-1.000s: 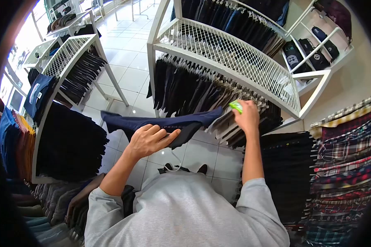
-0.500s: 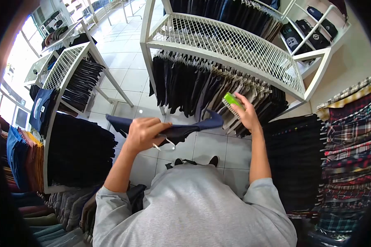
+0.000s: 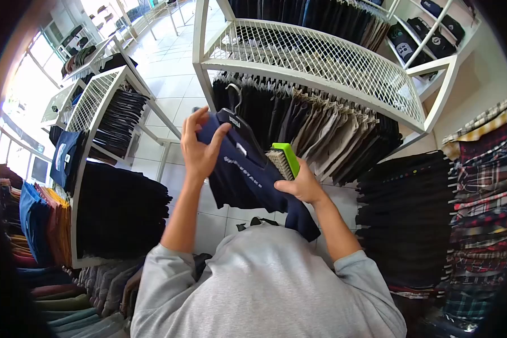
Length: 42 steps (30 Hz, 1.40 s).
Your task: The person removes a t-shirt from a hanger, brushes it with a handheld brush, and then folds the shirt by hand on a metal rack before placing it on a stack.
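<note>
A navy T-shirt with white lettering hangs tilted on a black hanger in front of me. The hanger's metal hook points up, free of any rail. My left hand is at the shirt's upper left shoulder, thumb over the front and fingers around the cloth. My right hand grips a green scrub brush, its pale bristles facing the shirt near the collar. The thumb of that hand lies against the shirt's right shoulder, and a sleeve droops below it.
A white mesh rack stands ahead, with trousers hung beneath it. Racks of dark clothes are on the left. Black garments and plaid shirts hang at the right. White floor tiles run between.
The shirt has swung from edge-on to front-facing, hook now up. My left hand has moved up onto its shoulder. My right hand has brought the brush down and left to the shirt.
</note>
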Available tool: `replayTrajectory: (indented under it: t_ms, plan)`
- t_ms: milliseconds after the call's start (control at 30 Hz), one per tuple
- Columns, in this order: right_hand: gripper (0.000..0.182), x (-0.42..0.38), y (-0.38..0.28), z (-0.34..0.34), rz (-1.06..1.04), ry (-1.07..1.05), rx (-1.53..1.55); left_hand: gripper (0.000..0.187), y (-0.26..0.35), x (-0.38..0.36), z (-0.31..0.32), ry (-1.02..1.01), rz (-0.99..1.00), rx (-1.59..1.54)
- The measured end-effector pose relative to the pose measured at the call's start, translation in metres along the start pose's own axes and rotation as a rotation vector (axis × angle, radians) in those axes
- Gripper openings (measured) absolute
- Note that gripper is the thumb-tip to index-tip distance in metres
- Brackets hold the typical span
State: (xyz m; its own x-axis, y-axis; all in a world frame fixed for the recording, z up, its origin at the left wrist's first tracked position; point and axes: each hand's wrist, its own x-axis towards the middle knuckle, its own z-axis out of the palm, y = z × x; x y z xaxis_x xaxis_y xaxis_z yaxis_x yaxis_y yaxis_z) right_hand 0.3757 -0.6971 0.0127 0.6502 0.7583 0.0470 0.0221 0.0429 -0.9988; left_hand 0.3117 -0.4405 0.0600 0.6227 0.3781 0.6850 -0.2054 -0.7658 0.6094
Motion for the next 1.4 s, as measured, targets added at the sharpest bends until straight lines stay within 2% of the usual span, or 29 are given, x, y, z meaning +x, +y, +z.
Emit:
replayTrajectory:
  t_ms: [33, 67, 100, 167, 200, 233, 333, 400, 433, 467, 500, 533, 633, 700, 767, 833, 867, 967, 1033, 1133, 1167, 1233, 1300, 1400]
  plan:
    - [0.069, 0.003, 0.0, 0.006, -0.027, 0.089, -0.059, 0.056, -0.008, -0.016, 0.009, 0.055, -0.39, -0.196]
    - [0.068, 0.004, 0.002, 0.012, 0.014, 0.121, -0.172, 0.057, -0.008, -0.027, 0.012, -0.046, -0.491, -0.362]
    - [0.068, 0.008, 0.007, 0.019, 0.012, 0.124, -0.161, 0.063, -0.002, -0.035, 0.016, -0.111, -0.618, -0.504]
    - [0.069, 0.014, 0.018, 0.035, -0.008, 0.141, -0.234, 0.059, 0.005, -0.045, 0.026, -0.197, -0.798, -0.642]
    - [0.067, 0.016, 0.002, 0.041, 0.011, 0.07, -0.263, 0.062, 0.01, -0.045, 0.029, -0.193, -0.772, -0.543]
    - [0.064, 0.018, -0.003, 0.05, -0.029, 0.078, -0.299, 0.055, 0.001, -0.048, 0.035, -0.122, -0.696, -0.468]
    - [0.063, 0.023, 0.003, 0.069, -0.035, 0.087, -0.277, 0.042, -0.016, -0.033, 0.022, -0.075, -0.696, -0.331]
    - [0.061, 0.017, 0.006, 0.081, -0.12, 0.015, -0.256, 0.047, -0.02, -0.016, 0.0, -0.053, -0.747, -0.109]
    - [0.061, 0.014, 0.014, 0.077, -0.108, -0.178, -0.281, 0.05, -0.023, -0.012, -0.012, -0.03, -0.751, 0.028]
    - [0.06, 0.011, 0.018, 0.074, -0.099, -0.305, -0.332, 0.054, -0.028, -0.011, -0.021, 0.068, -0.644, 0.125]
    - [0.059, 0.01, 0.021, 0.072, -0.092, -0.429, -0.382, 0.045, -0.026, -0.008, -0.031, 0.097, -0.665, 0.127]
    - [0.059, 0.013, 0.026, 0.069, -0.105, -0.44, -0.372, 0.042, -0.03, -0.007, -0.043, 0.095, -0.64, 0.183]
    - [0.054, 0.022, 0.032, 0.066, -0.05, -0.284, -0.27, 0.036, -0.034, -0.013, -0.069, 0.109, -0.675, 0.249]
    - [0.054, 0.038, 0.027, 0.072, -0.158, -0.17, -0.264, 0.037, -0.044, -0.025, -0.086, 0.055, -0.688, 0.206]
    - [0.058, 0.054, 0.014, 0.086, -0.136, -0.122, -0.342, 0.041, -0.033, -0.034, -0.092, 0.102, -0.62, 0.154]
    - [0.066, 0.07, 0.016, 0.103, -0.464, 0.134, -0.449, 0.045, -0.009, -0.038, -0.099, 0.14, -0.733, 0.118]
    - [0.072, 0.077, 0.014, 0.112, -0.592, 0.178, -0.467, 0.047, -0.007, -0.045, -0.103, 0.129, -0.744, 0.056]
    - [0.077, 0.093, 0.009, 0.127, -0.752, 0.184, -0.626, 0.045, 0.005, -0.063, -0.116, 0.074, -0.777, -0.024]
    - [0.077, 0.106, 0.019, 0.117, -0.741, 0.22, -0.78, 0.043, 0.026, -0.069, -0.131, 0.089, -0.847, -0.082]
    - [0.07, 0.137, 0.064, 0.086, -0.592, 0.619, -0.744, 0.041, 0.026, -0.08, -0.154, 0.124, -0.937, -0.171]
    - [0.068, 0.136, 0.071, 0.073, -0.342, 0.632, -0.702, 0.04, 0.025, -0.087, -0.161, 0.139, -0.974, -0.2]
    - [0.07, 0.129, 0.059, 0.057, -0.451, 0.634, -0.697, 0.04, 0.026, -0.089, -0.164, 0.181, -0.984, -0.223]
    - [0.073, 0.115, 0.031, 0.069, -0.534, 0.592, -0.632, 0.041, 0.026, -0.094, -0.165, 0.157, -0.984, -0.295]
    - [0.076, 0.091, -0.002, 0.101, -0.702, 0.291, -0.59, 0.042, 0.027, -0.087, -0.148, 0.102, -0.966, -0.293]
